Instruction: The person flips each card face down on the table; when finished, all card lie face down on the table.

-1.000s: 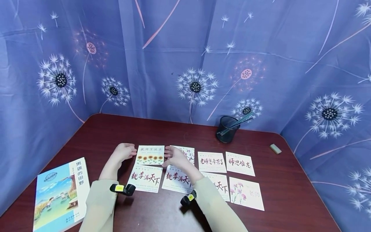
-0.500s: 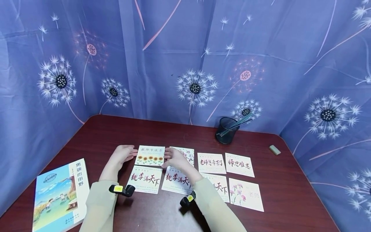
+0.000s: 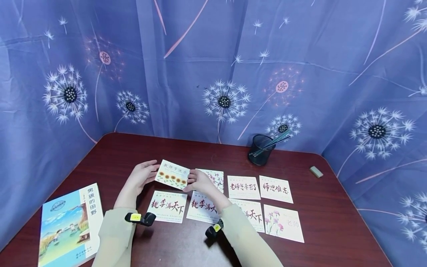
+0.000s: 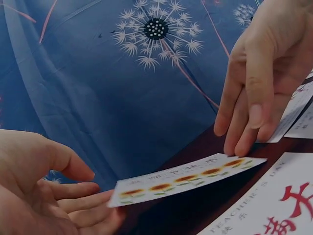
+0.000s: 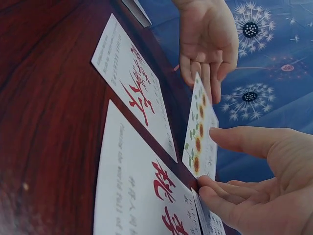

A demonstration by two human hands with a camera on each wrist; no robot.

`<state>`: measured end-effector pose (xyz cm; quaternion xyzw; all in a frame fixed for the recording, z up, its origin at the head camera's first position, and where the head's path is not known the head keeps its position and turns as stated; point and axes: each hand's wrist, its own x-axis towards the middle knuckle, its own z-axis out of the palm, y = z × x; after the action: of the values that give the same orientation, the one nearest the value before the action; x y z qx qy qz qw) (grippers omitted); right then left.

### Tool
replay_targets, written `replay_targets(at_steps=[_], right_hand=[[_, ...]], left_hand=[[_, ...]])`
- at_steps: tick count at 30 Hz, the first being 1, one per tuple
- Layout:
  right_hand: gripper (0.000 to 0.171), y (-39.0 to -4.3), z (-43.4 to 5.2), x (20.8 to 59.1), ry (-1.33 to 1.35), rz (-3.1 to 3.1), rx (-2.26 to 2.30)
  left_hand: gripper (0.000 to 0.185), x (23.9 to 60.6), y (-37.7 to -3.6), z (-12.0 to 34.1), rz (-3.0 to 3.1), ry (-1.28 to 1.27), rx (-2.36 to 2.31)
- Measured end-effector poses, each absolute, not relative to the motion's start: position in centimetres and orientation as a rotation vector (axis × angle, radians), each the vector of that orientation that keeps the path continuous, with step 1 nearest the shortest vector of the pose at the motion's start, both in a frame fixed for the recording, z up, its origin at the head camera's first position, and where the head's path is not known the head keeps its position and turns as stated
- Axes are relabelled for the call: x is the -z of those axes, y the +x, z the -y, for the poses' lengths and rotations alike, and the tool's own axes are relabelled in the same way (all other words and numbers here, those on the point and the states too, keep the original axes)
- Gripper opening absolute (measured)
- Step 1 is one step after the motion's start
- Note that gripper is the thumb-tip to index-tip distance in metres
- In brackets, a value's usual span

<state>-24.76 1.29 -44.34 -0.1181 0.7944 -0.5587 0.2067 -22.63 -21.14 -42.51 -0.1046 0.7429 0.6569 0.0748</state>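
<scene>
A white card with a row of sunflowers (image 3: 171,174) is tilted over the table in the head view, its left edge raised. My left hand (image 3: 141,177) is at that edge; in the left wrist view its extended fingers (image 4: 85,203) reach under the card's near corner, thumb apart above. My right hand (image 3: 202,181) touches the right edge with its fingertips, its thumb spread away from them in the right wrist view. Nearer me lies a card with red calligraphy (image 3: 167,206), flat on the table. A similar calligraphy card (image 3: 202,206) beside it is partly hidden by my right forearm.
More cards continue rightward in two rows, including a blossom card (image 3: 217,178) behind my right hand and a pink-flower card (image 3: 283,222). A book (image 3: 70,224) lies at left. A black mesh pen holder (image 3: 261,150) stands at the back; an eraser (image 3: 316,171) lies far right.
The sunflower card, flat half a second ago, has turned clockwise and its left edge has risen. My left hand has moved up slightly with it; the right hand stays at the right edge.
</scene>
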Motion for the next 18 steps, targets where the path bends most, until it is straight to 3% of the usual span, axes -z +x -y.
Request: replay_targets(at_steps=[10,18], right_hand=[[0.076,-24.62,-0.76,44.87,-0.331,-2.188,1.609],[0.073,-24.59,-0.67,44.73,-0.348,-2.219,1.587]], left_hand=[[0.053,43.20,-22.62,21.23,-1.891,-0.060,-2.264],[0.052,43.27,-22.75,20.65,-1.775,-0.043,-2.260]])
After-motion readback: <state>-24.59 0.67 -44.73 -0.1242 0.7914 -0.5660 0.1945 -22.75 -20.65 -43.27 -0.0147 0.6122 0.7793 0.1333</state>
